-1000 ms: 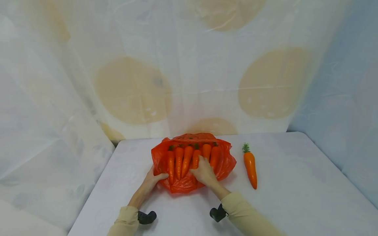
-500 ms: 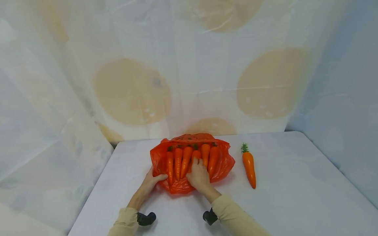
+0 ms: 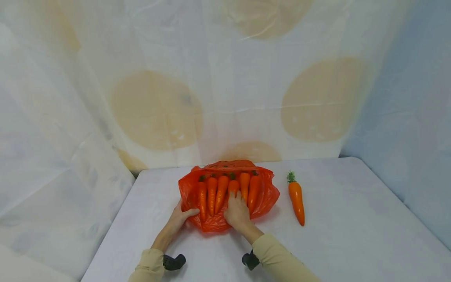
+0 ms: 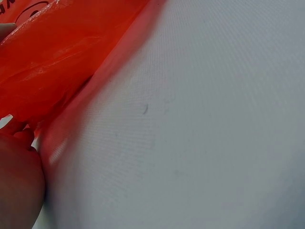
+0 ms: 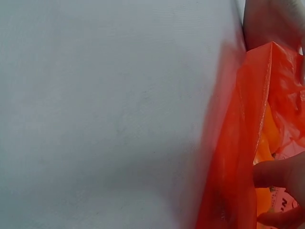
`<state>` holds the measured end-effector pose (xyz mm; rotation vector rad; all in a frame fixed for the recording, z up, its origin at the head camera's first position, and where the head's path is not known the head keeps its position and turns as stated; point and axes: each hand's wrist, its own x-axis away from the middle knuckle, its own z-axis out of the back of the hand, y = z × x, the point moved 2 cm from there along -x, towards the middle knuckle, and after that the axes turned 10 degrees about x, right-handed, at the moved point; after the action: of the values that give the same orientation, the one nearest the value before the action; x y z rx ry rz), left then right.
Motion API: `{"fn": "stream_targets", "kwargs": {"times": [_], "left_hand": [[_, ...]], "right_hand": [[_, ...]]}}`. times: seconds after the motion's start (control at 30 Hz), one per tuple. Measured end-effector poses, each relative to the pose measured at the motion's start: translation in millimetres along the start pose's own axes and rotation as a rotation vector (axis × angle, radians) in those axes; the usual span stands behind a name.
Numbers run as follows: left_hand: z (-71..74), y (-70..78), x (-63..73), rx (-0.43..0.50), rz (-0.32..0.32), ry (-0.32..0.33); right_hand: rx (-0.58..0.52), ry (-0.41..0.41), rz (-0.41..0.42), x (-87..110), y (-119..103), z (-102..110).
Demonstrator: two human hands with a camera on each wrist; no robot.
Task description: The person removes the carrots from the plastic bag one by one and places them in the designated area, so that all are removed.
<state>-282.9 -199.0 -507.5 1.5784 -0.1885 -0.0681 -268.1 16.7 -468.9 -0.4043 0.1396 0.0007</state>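
Note:
A red plastic bag (image 3: 215,225) lies on the table with its mouth turned toward me. Inside it, several orange carrots (image 3: 220,194) with dark green tops stand side by side. My left hand (image 3: 180,216) grips the bag's left edge, thumb over the rim and the other fingers behind the plastic. My right hand (image 3: 237,211) reaches into the mouth and holds a carrot (image 3: 233,185) near the row's middle; the hand hides its lower part. In the right wrist view, finger and thumb sit against orange carrot surface inside the red bag (image 5: 228,176).
One more carrot (image 3: 297,199) with a leafy green top lies to the right of the bag. The white table (image 3: 352,235) reaches back to a pale sheet (image 3: 225,98) with tan circles. Dark wrist devices hang below both sleeves.
My right hand has shifted slightly left and toward me, and the carrot under its fingers has slid slightly lower. The left hand and the bag have hardly moved.

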Motion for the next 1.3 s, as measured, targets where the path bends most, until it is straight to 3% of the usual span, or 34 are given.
{"fn": "stream_targets", "kwargs": {"times": [0.4, 0.9, 1.3], "left_hand": [[-0.7, 1.4, -0.1, -0.015, -0.002, 0.001], [-1.9, 6.4, 1.9, -0.013, 0.015, -0.001], [0.2, 3.4, -0.1, 0.002, 0.018, 0.006]], "right_hand": [[-0.03, 0.018, -0.028, -3.3, 6, 4], [-0.127, -0.03, -0.065, -7.8, 9, 14], [-0.187, -0.005, -0.029, -6.5, 12, 24]]}}
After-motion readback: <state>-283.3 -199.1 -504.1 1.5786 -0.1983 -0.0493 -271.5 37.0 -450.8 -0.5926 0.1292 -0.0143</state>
